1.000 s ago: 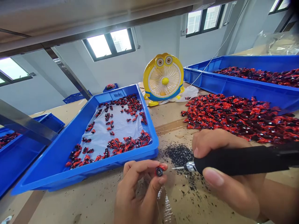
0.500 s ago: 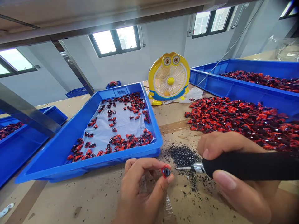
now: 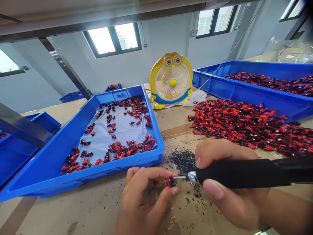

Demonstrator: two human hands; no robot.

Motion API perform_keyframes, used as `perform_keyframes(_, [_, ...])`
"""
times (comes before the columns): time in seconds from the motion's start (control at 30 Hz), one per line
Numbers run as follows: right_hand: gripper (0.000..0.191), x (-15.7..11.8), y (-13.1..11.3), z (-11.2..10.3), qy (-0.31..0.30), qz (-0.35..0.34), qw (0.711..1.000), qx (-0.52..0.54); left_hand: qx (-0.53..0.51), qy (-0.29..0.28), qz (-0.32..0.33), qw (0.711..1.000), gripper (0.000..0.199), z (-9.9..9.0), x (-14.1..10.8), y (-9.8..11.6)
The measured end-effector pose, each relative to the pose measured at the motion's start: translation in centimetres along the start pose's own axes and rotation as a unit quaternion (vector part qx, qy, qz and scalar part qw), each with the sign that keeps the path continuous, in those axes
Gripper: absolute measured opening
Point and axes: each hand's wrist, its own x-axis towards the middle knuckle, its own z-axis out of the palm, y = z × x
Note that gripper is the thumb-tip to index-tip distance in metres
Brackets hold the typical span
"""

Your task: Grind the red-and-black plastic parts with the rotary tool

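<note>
Okay, the little red-and-black part (image 3: 171, 181) is pinched in my left hand (image 3: 144, 199), and the black tool (image 3: 234, 174) my right hand (image 3: 241, 202) grips lies nearly level, slim metal shaft (image 3: 180, 177) seemingly touching the part's right side. Beyond, I see gritty black crumbs (image 3: 183, 161) over the tan worktop (image 3: 97, 205), beside a smooth blue tray (image 3: 85, 182).

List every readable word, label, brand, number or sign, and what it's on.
Readable: none.
Blue tray with white liner, inner far wall: small dark marking, too blurred to read.
Black tool, yellow fan: no lettering I can make out.
</note>
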Motion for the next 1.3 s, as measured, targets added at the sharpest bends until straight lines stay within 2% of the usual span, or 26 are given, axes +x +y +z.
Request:
perform_keyframes(0.13, [0.011, 0.26, -0.02, 0.03, -0.011, 0.008, 0.999, 0.029, 0.004, 0.006, -0.008, 1.000, 0.019, -0.04, 0.14, -0.07])
perform_keyframes(0.3, [0.011, 0.39, -0.21, 0.08, 0.006, 0.014, 1.000, 0.022, 0.009, -0.002, -0.022, 1.000, 0.011, 0.13, 0.08, -0.02])
perform_keyframes(0.43, [0.011, 0.54, -0.16, 0.02, -0.018, 0.021, 0.999, 0.045, 0.008, -0.001, -0.047, 0.999, 0.006, 0.21, -0.13, 0.09])
perform_keyframes(0.67, [0.008, 0.66, -0.02, 0.28, -0.037, 0.021, 0.997, 0.059, 0.021, -0.019, 0.002, 1.000, 0.014, -0.17, 0.22, -0.20])
perform_keyframes(0.77, [0.007, 0.77, -0.02, 0.23, -0.046, 0.022, 0.997, 0.060, 0.024, -0.022, 0.003, 0.999, 0.015, -0.24, 0.33, -0.19])
perform_keyframes(0.93, [0.008, 0.54, 0.12, 0.21, -0.023, 0.036, 0.998, 0.054, 0.025, -0.023, 0.002, 0.999, 0.015, -0.31, 0.14, -0.13])
perform_keyframes(1.1, [0.008, 0.57, 0.19, 0.42, -0.050, 0.035, 0.996, 0.065, 0.021, -0.029, 0.000, 0.999, 0.013, -0.25, 0.21, -0.05])
perform_keyframes(1.2, [0.009, 0.48, -0.02, 0.18, -0.039, 0.045, 0.995, 0.080, 0.016, -0.029, -0.001, 0.999, 0.014, -0.29, 0.25, -0.11])
perform_keyframes(1.3, [0.011, 0.02, -0.05, 0.02, 0.006, 0.062, 0.993, 0.100, 0.015, -0.032, -0.014, 0.999, 0.013, -0.34, 0.24, -0.18])
